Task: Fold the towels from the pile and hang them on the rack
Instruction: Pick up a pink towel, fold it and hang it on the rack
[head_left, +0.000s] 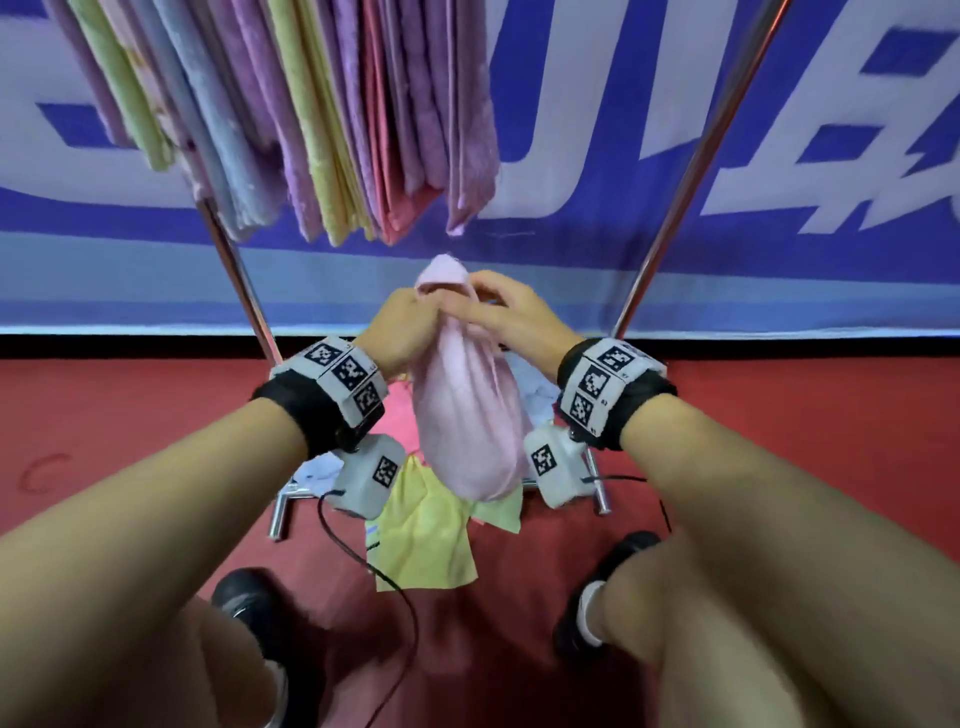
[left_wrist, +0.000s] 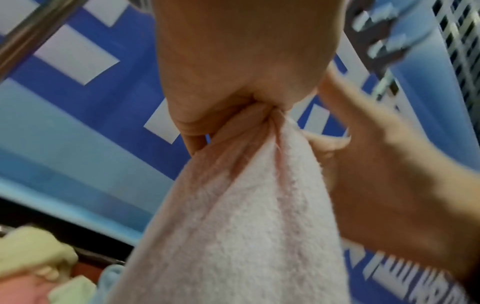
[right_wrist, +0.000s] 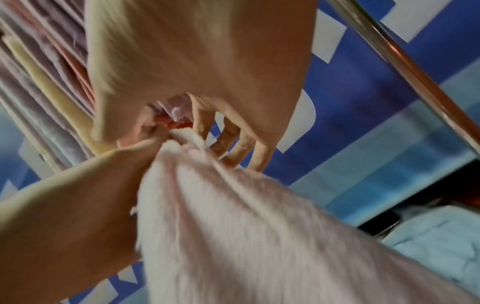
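Blue banner (head_left: 727, 156) behind rack (head_left: 691, 156); many towels (head_left: 311, 114) already hung. Pink towel (head_left: 467, 415) held bunched, gripped by left hand (head_left: 400, 332), pinched by right hand (head_left: 511, 317). Pile (head_left: 421, 535) on floor remains unfolded.

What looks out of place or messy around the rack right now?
The pink towel hangs bunched, not yet folded, gripped at its top by the left hand, with the right hand on it. A yellow towel sprawls from the pile on the floor past the rack's base bar. Nothing looks damaged.
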